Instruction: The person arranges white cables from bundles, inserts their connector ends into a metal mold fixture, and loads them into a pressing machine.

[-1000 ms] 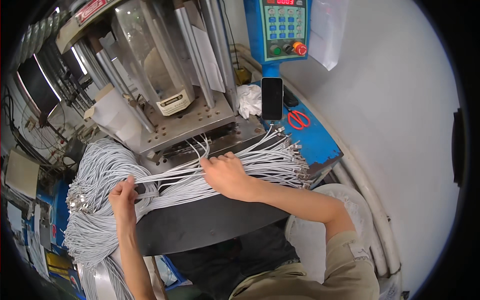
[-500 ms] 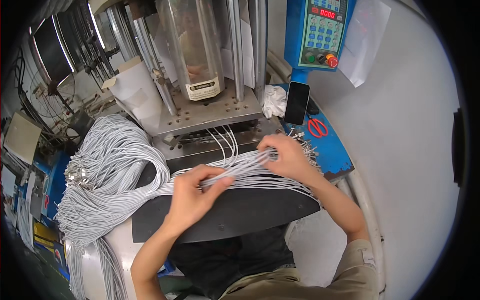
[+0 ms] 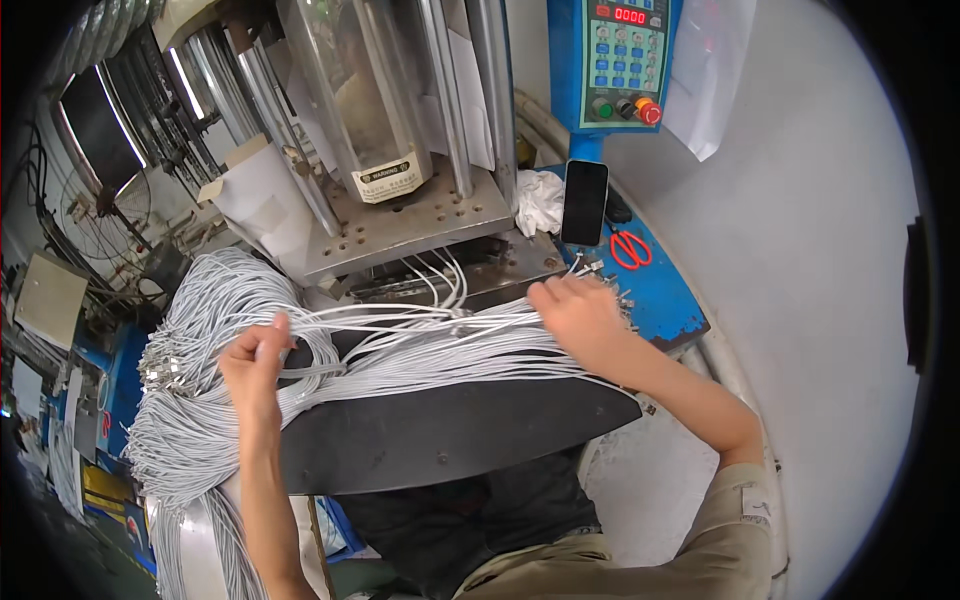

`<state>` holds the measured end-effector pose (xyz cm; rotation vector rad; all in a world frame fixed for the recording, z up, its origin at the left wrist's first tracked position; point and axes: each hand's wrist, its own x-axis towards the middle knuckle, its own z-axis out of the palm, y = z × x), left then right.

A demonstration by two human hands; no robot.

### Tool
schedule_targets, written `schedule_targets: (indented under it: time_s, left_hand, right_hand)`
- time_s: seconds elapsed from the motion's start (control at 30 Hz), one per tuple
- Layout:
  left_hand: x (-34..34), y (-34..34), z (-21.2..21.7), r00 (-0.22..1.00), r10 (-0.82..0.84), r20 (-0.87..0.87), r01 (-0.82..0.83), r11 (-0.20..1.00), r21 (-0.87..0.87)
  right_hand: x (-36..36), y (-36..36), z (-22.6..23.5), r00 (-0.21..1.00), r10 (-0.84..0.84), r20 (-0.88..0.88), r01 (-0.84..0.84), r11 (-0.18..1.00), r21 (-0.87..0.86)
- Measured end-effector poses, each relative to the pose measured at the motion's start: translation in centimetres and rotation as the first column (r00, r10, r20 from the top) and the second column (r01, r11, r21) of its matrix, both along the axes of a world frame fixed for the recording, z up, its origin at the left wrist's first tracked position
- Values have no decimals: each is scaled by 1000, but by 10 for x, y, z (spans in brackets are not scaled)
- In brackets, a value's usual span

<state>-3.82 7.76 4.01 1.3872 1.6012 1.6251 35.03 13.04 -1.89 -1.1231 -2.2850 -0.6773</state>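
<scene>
Where the big looped heap of pale grey cables [image 3: 225, 290] bulges at the left, small silvery connectors [image 3: 160, 372] cluster along its outer edge. Just in front of the heap's right side, the person's left hand [image 3: 255, 355] has thumb and fingers closed on a few strands, which run rightward from the thumb side. These held strands [image 3: 485, 322] are slim, smooth and slightly fanned, stretching between the hands above a denser bundle [image 3: 430, 368] lying along the black board [image 3: 450, 435]. Several more curve out from beneath the steel press plate [image 3: 410, 225]. The right hand [image 3: 580, 318] curls over the bundle's right portion, touching it; its grip is hidden, so whether it clamps them cannot be told. Metal-tipped ends show just beyond it.
</scene>
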Motion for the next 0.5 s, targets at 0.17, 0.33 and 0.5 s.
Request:
schedule_targets:
  time_s: [0.17,0.33,0.5]
  left_hand:
    - [75,-13,3,909,-341,-242,289,930,-227]
    - [66,-4,-6,889,-373,-265,358,928,-105]
    - [-44,46,-27,640,-238,730,210,969,132]
  right_hand:
    - [27,-7,13,967,-64,245,93,990,-110]
    - [37,0,4,972,67,227,-71,997,11]
    - [49,2,-30,959,6,285,36,989,-143]
